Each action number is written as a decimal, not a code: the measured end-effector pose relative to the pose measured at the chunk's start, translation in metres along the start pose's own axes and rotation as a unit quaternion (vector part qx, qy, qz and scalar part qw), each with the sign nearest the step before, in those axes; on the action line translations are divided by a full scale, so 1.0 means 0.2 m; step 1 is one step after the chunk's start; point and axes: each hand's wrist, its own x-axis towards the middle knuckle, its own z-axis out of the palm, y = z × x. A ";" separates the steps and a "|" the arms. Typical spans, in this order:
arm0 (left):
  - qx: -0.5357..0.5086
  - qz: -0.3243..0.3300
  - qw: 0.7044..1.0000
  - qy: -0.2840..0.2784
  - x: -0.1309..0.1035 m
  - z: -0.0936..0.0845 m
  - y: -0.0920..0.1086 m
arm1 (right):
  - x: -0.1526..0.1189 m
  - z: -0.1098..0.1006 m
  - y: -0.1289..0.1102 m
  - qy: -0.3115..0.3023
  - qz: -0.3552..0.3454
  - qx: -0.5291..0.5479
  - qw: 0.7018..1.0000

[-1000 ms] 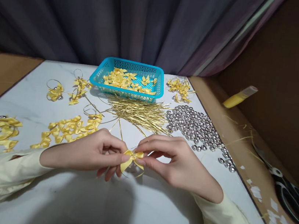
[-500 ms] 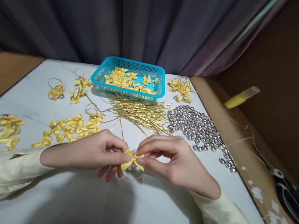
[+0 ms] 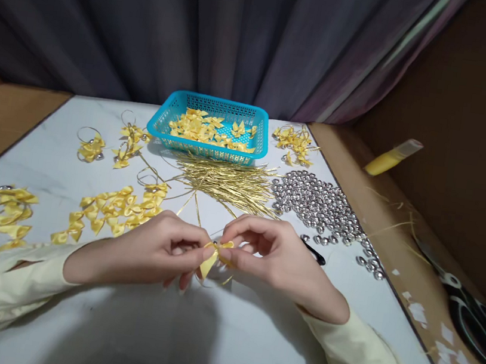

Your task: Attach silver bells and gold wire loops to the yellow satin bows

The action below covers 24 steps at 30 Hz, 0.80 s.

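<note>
Between my two hands is a yellow ribbon bow (image 3: 208,264), held above the white tabletop near its middle. The thumb and fingers of my left hand (image 3: 161,249) pinch its left side. My right hand (image 3: 268,258) pinches its right side, covering part of the loop. A thin gold cord (image 3: 212,286) hangs in a curve below the bow. Just behind lies a bundle of gold cords (image 3: 229,183). Small yellow bows (image 3: 122,207) lie in rows beyond my left forearm.
A blue basket (image 3: 206,151) of yellow bows stands at the back. Silver bells or beads (image 3: 317,201) spread at right, near a black object (image 3: 315,253). Scissors (image 3: 472,317), paper scraps (image 3: 447,355) and a yellow-filled tube (image 3: 393,158) lie on the right. Finished-looking bow bunches (image 3: 13,210) sit left.
The bow has tilted and its right side is now more covered by my right fingers. My right hand has shifted slightly left, uncovering the black object beside it.
</note>
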 end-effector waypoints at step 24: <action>-0.008 -0.016 1.000 0.024 -0.01 -0.02 0.03 | -0.01 -0.26 -0.07 0.282 -0.227 0.164 0.918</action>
